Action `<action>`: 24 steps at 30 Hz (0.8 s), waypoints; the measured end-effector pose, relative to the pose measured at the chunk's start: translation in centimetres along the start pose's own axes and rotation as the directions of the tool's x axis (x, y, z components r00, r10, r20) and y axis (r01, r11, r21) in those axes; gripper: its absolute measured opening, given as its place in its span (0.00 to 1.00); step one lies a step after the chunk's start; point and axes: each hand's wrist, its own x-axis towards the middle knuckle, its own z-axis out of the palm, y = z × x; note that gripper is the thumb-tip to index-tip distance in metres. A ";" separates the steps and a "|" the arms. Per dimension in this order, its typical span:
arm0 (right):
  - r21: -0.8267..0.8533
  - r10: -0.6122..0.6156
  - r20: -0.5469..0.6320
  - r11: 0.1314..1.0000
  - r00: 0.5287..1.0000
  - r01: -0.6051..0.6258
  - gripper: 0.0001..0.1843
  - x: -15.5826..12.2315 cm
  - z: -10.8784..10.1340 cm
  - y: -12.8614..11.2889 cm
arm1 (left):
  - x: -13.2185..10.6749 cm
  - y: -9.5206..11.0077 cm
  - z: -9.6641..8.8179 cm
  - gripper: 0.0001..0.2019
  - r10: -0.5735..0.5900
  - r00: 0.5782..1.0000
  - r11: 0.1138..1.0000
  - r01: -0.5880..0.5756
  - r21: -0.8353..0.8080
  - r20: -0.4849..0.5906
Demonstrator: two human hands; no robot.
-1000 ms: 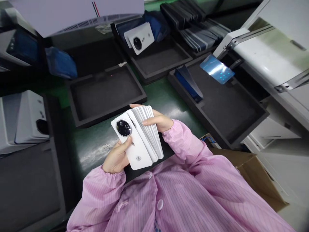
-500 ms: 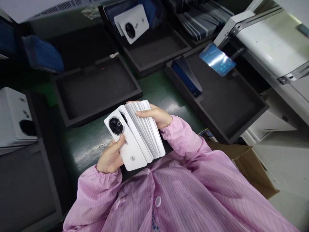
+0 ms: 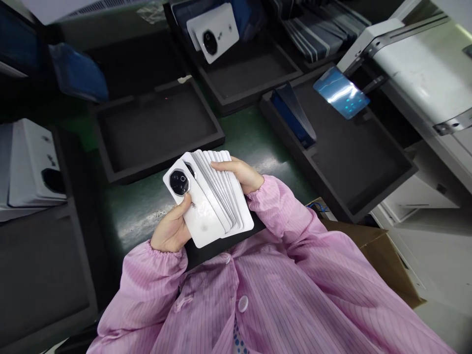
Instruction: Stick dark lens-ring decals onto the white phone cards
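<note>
Piles of white covers (image 3: 33, 162) lie at 9 o'clock. At centre, the left hand (image 3: 171, 231) clamps the fanned stack of white phone back covers (image 3: 217, 201), with its thumb pressed just below the front cover's camera ring (image 3: 179, 183). The right hand (image 3: 239, 174) closes its fingers over the fan's top edge. By the look of it, little is done: the whole fan is in hand, and a single white cover (image 3: 216, 32) leans in the foam tray (image 3: 254, 83) at 12 o'clock.
</note>
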 end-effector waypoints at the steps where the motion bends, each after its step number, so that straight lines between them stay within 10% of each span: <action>1: -0.023 -0.023 -0.001 0.999 1.000 0.023 0.05 0.0 0.0 0.0 | 0.0 0.1 -0.1 0.22 0.005 1.000 1.000 -0.005 -0.019 0.015; 7: -0.168 -0.129 -0.094 0.979 0.987 0.112 0.12 0.0 0.2 0.0 | 0.0 0.7 -0.2 0.23 -0.038 0.994 0.988 0.053 -0.142 0.107; 11: -0.485 -0.372 -0.244 0.847 0.896 0.220 0.15 0.0 0.1 -0.2 | 0.0 0.7 0.2 0.24 -0.044 0.993 0.985 0.061 -0.159 0.107; 24: -0.890 -0.711 -0.030 0.339 0.703 0.305 0.12 -0.7 3.1 -1.4 | -0.6 0.8 -0.1 0.23 0.032 0.993 0.982 -0.011 -0.187 0.109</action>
